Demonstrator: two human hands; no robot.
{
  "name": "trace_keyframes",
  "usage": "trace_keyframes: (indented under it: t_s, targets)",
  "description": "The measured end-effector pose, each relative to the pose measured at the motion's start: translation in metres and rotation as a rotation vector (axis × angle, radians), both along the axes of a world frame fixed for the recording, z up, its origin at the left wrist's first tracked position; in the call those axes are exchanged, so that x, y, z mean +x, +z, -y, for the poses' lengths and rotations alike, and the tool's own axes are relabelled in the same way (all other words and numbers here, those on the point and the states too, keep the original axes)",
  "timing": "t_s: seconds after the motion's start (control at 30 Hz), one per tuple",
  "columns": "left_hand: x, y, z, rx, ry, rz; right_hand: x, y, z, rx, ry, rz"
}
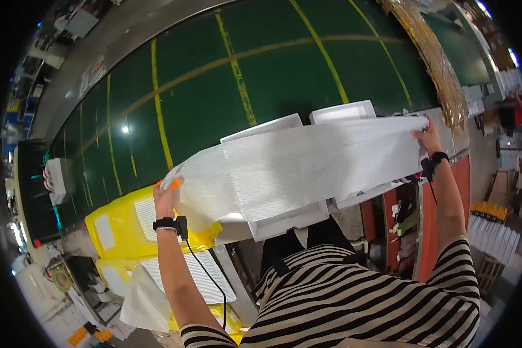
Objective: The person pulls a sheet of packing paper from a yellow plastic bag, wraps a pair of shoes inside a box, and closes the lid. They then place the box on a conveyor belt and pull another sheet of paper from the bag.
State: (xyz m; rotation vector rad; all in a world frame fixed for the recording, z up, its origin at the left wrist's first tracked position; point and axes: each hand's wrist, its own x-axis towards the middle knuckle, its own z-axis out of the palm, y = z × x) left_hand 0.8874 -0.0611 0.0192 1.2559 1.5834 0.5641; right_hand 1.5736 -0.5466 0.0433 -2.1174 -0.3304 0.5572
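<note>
1. Head view, nearest: we look down on our own striped top [354, 296], with both forearms rising from the lower edge. Each wrist carries a black band; a thin black cable [206, 272] runs down from the left one.

2. Left hand [167, 197]: fingers closed on the left end of a long white textured sheet [296, 165], pinching its edge. Orange fingertips show over the corner.

3. Right hand [428, 139]: fingers closed on the opposite end of the same sheet, raised and reaching outward. We judge the two hands are spread wide to keep the sheet taut and flat rather than sagging.

4. The sheet itself hangs in the air between the hands, above the bench [238, 278] edge and across the white trays.

5. White trays [339, 111]: two shallow rectangular ones side by side, partly covered by the sheet, their far rims showing beyond it.

6. Yellow packs [122, 226] with white panels, stacked at lower left, just below the left hand; more white sheets [200, 278] lie on them, seemingly kept within easy reach.

7. Farthest: a green belt surface [284, 69] with yellow lines, curving across the upper frame, and a strip of golden wrapped material [441, 64] at its right.
</note>
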Motion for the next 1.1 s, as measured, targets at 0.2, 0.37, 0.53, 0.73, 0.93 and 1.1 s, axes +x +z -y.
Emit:
trace_keyframes:
  t_s: [0.2, 0.37, 0.53, 0.73, 0.93, 1.1]
  targets:
    - [-0.014, -0.002, 0.015, -0.082, 0.072, 0.311, -0.129, -0.004, -0.064, -0.254, 0.126, 1.048]
    - [-0.004, 0.02, 0.017, -0.018, 0.055, 0.222, -0.199, -0.091, -0.042, -0.585, 0.573, 0.803]
    - [-0.046, 0.057, 0.013, 0.165, -0.378, -0.364, -0.174, -0.088, -0.01, -0.481, 0.772, 0.727]
    - [-0.034, 0.049, 0.032, 0.112, -0.11, -0.304, -0.155, -0.027, -0.069, -0.779, 0.767, 0.501]
    - [-0.038, 0.049, 0.039, 0.286, -0.201, -0.357, -0.166, -0.002, -0.138, -0.225, 0.749, 0.832]
    - [-0.019, 0.075, 0.045, 0.315, -0.266, -0.595, -0.19, -0.019, -0.213, 0.142, 1.132, 0.896]
